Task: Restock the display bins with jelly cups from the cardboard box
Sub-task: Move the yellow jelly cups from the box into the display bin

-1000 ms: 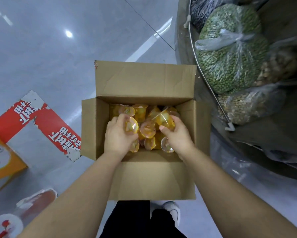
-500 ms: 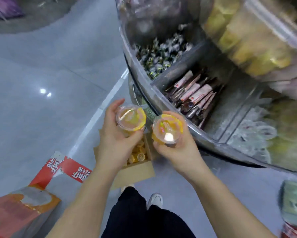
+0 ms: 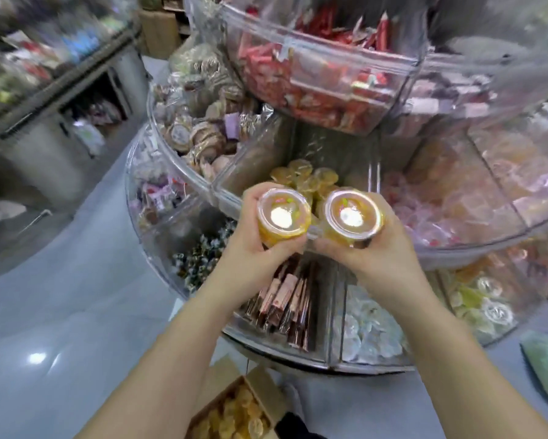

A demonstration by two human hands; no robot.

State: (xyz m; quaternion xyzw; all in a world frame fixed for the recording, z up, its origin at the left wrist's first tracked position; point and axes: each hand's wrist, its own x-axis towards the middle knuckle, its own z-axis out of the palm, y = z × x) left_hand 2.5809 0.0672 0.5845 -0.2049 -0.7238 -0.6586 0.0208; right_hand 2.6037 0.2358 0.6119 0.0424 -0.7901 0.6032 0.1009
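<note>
We hold one orange jelly cup (image 3: 283, 217) in our left hand (image 3: 256, 258) and another cup (image 3: 352, 217) in our right hand (image 3: 377, 258), fingers curled round each. Both hover before the middle bin (image 3: 307, 179) of like cups; the cardboard box (image 3: 234, 410) sits below, and no label reads clearly

Bare forearms, no sleeves; hands (image 3: 256, 255) ungloved, no rings; black trousers (image 3: 298, 427) at frame bottom.

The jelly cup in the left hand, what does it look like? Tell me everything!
The jelly cup is a small round tub of clear plastic holding yellow-orange jelly. Its shiny sealed lid faces the camera and glares with a bright light spot. The left hand grips its sides, beside another cup, in front of the bin of matching cups.
</note>
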